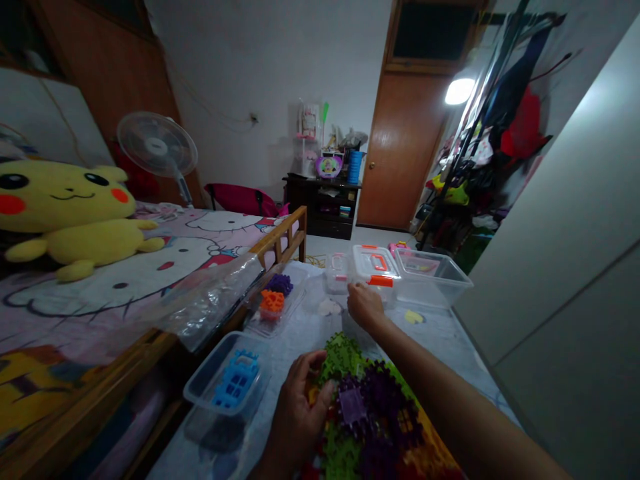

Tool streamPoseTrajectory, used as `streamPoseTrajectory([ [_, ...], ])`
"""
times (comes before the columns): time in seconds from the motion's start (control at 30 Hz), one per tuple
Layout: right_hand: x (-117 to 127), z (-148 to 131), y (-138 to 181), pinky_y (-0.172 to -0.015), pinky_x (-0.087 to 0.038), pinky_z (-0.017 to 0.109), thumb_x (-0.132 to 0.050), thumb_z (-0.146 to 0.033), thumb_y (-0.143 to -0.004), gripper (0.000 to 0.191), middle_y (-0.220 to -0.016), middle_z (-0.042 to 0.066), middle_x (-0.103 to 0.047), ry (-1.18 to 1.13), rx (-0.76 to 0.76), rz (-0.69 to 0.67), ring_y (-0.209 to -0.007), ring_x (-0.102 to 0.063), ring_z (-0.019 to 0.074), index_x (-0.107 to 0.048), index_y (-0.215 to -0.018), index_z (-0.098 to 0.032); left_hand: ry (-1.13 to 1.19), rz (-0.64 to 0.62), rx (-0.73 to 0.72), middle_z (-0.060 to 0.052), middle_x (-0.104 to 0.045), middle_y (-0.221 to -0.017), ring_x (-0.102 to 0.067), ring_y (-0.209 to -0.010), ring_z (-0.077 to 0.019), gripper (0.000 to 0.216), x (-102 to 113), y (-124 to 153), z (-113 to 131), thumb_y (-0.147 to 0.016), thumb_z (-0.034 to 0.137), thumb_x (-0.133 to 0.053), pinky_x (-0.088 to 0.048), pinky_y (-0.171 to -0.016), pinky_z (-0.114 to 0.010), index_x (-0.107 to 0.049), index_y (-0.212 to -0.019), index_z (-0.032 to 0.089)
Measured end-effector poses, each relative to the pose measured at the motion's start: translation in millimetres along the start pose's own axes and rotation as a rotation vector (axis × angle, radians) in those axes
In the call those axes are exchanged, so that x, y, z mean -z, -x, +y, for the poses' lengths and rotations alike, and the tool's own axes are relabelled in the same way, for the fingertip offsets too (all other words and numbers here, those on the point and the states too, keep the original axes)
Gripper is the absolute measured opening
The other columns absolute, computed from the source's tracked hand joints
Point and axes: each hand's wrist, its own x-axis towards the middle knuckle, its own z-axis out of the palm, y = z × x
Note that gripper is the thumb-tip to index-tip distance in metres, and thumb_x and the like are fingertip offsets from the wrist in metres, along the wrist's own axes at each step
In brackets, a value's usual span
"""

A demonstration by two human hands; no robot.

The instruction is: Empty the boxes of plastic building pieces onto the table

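The left hand (300, 410) rests against the near left edge of the block assembly (367, 417), a flat cluster of interlocked green, purple, orange and yellow toothed plastic pieces lying on the table (440, 333). The fingers curl onto the green portion of the cluster, thumb uppermost; contact is visible, but whether the hand clamps a piece or only steadies it cannot be told.

The right hand (365, 305) is extended well forward of the assembly, arm passing over its right side. The hand is seen from the back, fingertips at the front edge of the small lidded box (373, 267), a clear container with a white lid and orange latches. The fingers point away from the camera, so how far they are spread and whether they hold anything cannot be determined.

Surrounding items:
- A large clear tub (433, 273) stands touching the right side of the lidded box.
- A shallow clear tray (295, 287), left of the right hand, contains purple and orange pieces.
- A clear container (210, 380), left of the left hand, contains blue pieces.
- A crumpled plastic bag (210, 300) lies over the wooden bed rail (280, 237).
- A yellow plush toy (70, 213) lies on the bed.
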Motion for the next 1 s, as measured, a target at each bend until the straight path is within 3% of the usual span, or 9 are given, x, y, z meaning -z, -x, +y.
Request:
streamPoseTrajectory([
  [0.2,-11,32,5,-0.084,-0.046,0.038,-0.045,-0.014,-0.090,0.039,-0.112,0.014,-0.068,-0.009,-0.035,-0.096,-0.101,-0.066,0.0263,-0.057,-0.126,-0.022,-0.018,0.005,-0.005,-0.010,-0.069,-0.111,-0.065,-0.101,-0.0280,0.034,-1,0,2,-0.080,0.033,-0.063,-0.051,-0.093,-0.045,-0.065,-0.113,0.022],
  [0.5,-25,37,-12,-0.088,-0.042,0.037,-0.048,-0.020,-0.090,0.049,-0.119,0.013,-0.065,-0.067,-0.064,-0.117,-0.110,-0.062,0.0262,-0.046,-0.139,-0.026,-0.007,-0.008,0.012,-0.009,-0.069,-0.108,-0.064,-0.101,-0.0274,0.034,1,0,2,-0.079,0.032,-0.064,-0.051,-0.093,-0.042,-0.066,-0.111,0.022],
  [0.87,-21,32,-18,-0.089,-0.050,0.042,-0.054,-0.031,-0.095,0.031,-0.118,0.010,-0.064,-0.033,-0.077,-0.152,-0.107,-0.062,0.0237,-0.058,-0.124,-0.019,-0.031,-0.002,-0.022,-0.009,-0.068,-0.109,-0.064,-0.100,-0.0269,0.033,1,0,-1,-0.082,0.030,-0.061,-0.051,-0.089,-0.041,-0.064,-0.114,0.022],
  [1.0,-14,30,-15,-0.087,-0.054,0.044,-0.059,-0.036,-0.093,0.034,-0.123,0.008,-0.061,-0.011,-0.043,-0.165,-0.103,-0.062,0.0218,-0.058,-0.122,-0.017,-0.031,-0.013,-0.024,-0.009,-0.068,-0.109,-0.064,-0.101,-0.0268,0.033,1,0,0,-0.082,0.030,-0.060,-0.051,-0.090,-0.041,-0.064,-0.114,0.022],
])
